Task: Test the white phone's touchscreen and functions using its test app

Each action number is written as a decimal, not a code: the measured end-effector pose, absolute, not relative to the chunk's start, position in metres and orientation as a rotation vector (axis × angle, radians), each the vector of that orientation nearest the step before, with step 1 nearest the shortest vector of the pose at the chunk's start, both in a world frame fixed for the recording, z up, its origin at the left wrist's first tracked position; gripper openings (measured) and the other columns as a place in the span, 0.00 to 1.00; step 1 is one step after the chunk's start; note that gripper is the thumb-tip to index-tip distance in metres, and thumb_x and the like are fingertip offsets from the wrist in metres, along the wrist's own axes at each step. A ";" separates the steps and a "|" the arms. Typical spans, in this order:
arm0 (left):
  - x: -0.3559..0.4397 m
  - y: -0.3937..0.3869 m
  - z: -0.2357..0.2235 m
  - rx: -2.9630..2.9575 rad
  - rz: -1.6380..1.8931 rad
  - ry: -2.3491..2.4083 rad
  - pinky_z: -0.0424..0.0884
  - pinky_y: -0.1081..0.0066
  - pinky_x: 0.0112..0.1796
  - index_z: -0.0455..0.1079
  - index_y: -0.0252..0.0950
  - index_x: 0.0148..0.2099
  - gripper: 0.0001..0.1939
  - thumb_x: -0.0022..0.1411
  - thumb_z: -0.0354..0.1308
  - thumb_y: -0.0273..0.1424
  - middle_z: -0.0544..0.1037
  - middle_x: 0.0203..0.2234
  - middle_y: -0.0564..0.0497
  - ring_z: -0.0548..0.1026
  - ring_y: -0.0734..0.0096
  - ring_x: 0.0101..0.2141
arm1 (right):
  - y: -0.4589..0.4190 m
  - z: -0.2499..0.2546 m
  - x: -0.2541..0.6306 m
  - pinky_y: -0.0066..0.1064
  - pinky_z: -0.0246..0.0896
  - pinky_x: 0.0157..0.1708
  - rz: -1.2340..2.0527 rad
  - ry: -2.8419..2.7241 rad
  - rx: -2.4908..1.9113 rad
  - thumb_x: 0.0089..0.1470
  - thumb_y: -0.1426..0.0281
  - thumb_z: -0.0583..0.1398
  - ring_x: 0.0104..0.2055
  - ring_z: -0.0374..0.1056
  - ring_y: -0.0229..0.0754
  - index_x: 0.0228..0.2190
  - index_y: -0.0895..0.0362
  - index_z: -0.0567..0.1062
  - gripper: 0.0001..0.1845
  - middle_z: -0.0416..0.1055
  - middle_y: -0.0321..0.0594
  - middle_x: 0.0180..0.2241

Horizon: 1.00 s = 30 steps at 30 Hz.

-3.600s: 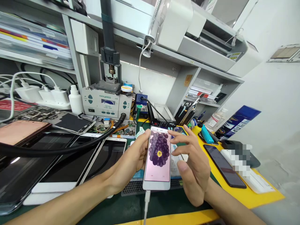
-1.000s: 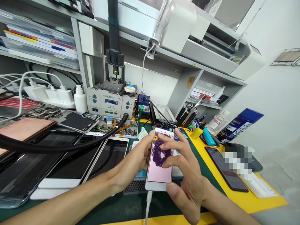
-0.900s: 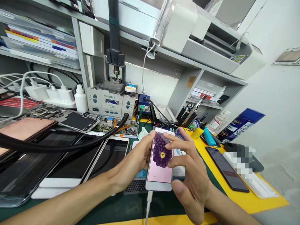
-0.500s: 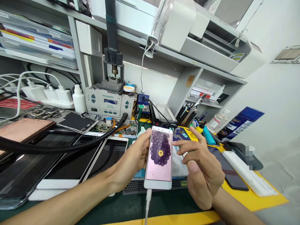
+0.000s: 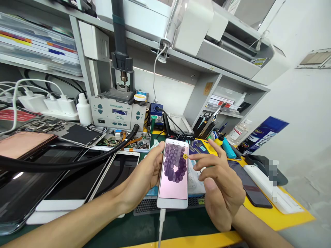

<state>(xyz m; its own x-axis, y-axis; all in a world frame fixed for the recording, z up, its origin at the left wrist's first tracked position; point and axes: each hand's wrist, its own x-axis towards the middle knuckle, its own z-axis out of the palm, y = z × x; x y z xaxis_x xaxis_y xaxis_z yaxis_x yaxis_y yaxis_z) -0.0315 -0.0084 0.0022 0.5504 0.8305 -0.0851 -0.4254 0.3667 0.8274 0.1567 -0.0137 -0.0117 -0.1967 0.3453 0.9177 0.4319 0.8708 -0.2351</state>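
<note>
Here, L fingers [image 5: 156, 154] clamped on slim, glossy, rounded-rect. phone [image 5: 172, 189]; R fingers [image 5: 208, 158] bent, apart.

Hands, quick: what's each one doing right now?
Left hand: closed around the side of the white phone, holding it.
Right hand: loosely open, nothing held; a fingertip at the phone's edge, contact unclear.

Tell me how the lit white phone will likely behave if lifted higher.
The white phone looks like a flat slab, so it should be stiff. Its smooth-looking front may make it slippery in the left hand. The white cable plugged into its lower end would probably trail and might tug.
</note>
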 end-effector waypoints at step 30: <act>-0.034 -0.009 -0.001 0.853 0.866 0.520 0.70 0.66 0.43 0.67 0.39 0.61 0.30 0.68 0.44 0.50 0.81 0.45 0.47 0.76 0.59 0.47 | -0.012 -0.007 0.159 0.59 0.46 0.63 -0.107 -1.917 -0.666 0.51 0.76 0.52 0.47 0.74 0.48 0.26 0.57 0.69 0.07 0.70 0.38 0.31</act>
<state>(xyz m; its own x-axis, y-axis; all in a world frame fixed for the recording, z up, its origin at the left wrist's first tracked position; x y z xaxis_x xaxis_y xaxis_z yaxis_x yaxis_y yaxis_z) -0.0337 -0.0088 -0.0011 0.5604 0.8258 -0.0623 -0.4434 0.3627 0.8197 0.1594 -0.0115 -0.0074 -0.2901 0.3993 0.8697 0.4940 0.8409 -0.2213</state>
